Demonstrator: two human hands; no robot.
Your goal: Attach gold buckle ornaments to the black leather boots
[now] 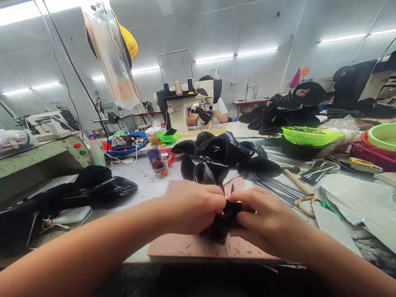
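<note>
Both of my hands grip a black boot upper (219,229) low over a pink board (179,246) at the table's front. My left hand (196,206) is closed on its left side, fingers curled in. Opposite it, my right hand (266,212) pinches the upper's edge between thumb and fingers. A small dark pointed tip (232,188) sticks up by the right fingers; I cannot make out what it belongs to. Just beyond the board lies a heap of shiny black boot uppers (227,146).
On the right lie a hammer (298,181), scissors with orange handles (306,206), black strips (280,190) and a green basket (311,136). To the left are more black uppers (102,192) and a jar (160,168). A person (220,110) works at a sewing machine (185,105) opposite.
</note>
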